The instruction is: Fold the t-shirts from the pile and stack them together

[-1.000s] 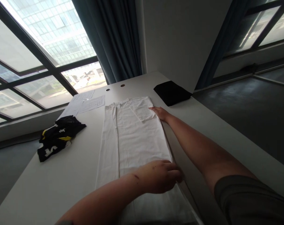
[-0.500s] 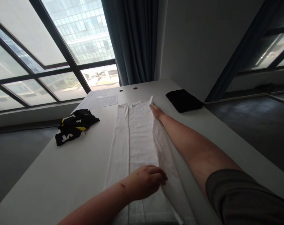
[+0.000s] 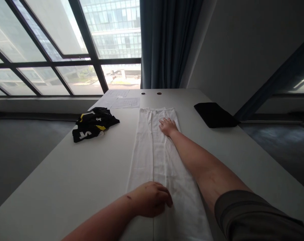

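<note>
White shirt [image 3: 144, 150] lies lengthwise on bench [image 3: 96, 174], center to bottom of frame, long folds running down it. R hand [image 3: 168, 127] flat on its upper part, fingers spread wide. L hand [image 3: 153, 199] at bottom ctr, over shirt, fingers curled; can't tell if it grips cloth. Black/yellow garment [image 3: 93, 124] left of ctr; black folded cloth [image 3: 214, 115] at right.

Worn on the head, the single camera looks from close above the desk [image 3: 99, 174] at six o'clock, forward and down toward the curtain [image 3: 164, 43] at twelve.
</note>
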The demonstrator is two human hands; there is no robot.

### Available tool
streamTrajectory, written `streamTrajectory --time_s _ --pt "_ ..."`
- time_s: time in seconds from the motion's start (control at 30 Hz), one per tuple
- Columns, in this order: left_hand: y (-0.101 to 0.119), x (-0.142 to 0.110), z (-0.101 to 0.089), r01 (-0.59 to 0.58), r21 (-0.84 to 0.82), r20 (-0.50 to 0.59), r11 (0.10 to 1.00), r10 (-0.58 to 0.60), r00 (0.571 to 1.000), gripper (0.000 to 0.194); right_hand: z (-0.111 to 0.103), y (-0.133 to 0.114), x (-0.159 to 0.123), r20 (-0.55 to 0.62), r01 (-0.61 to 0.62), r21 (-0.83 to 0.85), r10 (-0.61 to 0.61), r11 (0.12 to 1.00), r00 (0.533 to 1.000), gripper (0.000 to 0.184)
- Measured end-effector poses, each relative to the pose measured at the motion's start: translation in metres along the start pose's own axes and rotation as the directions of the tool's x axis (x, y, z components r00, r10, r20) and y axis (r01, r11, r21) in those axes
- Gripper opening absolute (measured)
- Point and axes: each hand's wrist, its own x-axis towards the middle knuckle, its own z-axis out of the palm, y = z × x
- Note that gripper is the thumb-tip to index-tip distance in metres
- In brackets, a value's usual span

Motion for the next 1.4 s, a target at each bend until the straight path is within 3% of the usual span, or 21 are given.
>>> streamTrajectory --time_s 0.13,0.4,0.67,0.9,1.07,1.17,1.4 --pt "-0.007 0.001 0.007 0.037 0.002 -0.093 0.999 -0.037 0.995 0.030 -0.003 -0.001 -0.003 -0.116 -0.057 -0.056 0.050 0.997 0.992 0.054" --pt "-0.017 0.011 0.022 -0.025 0.170 -0.045 0.985 0.033 0.998 0.017 -0.018 -0.009 0.010 -0.024 -0.156 -0.134 0.155 0.979 0.988 0.047" --pt "-0.014 0.007 0.015 -0.130 0.362 -0.032 0.923 0.152 0.988 0.017 -0.032 -0.014 0.009 -0.073 -0.066 -0.100 0.059 0.993 0.996 0.051" --pt "-0.013 0.002 0.012 -0.133 0.364 0.024 0.922 0.134 0.991 0.012 -0.015 -0.012 -0.001 -0.086 -0.023 -0.080 0.017 0.997 0.996 0.050" --pt "-0.014 0.001 0.011 -0.149 0.259 0.046 0.954 0.142 0.989 0.020 0.000 -0.015 -0.016 -0.129 -0.005 -0.056 -0.002 0.998 0.992 0.055" --pt "-0.017 0.000 0.011 -0.131 0.240 0.053 0.962 0.122 0.991 0.029 0.006 -0.015 -0.032 -0.142 0.077 -0.005 -0.077 0.997 0.987 0.058" --pt "-0.015 -0.002 0.014 -0.125 0.264 0.074 0.956 0.109 0.991 0.050 0.011 -0.009 -0.109 -0.236 0.305 0.121 -0.271 0.945 0.933 0.060"
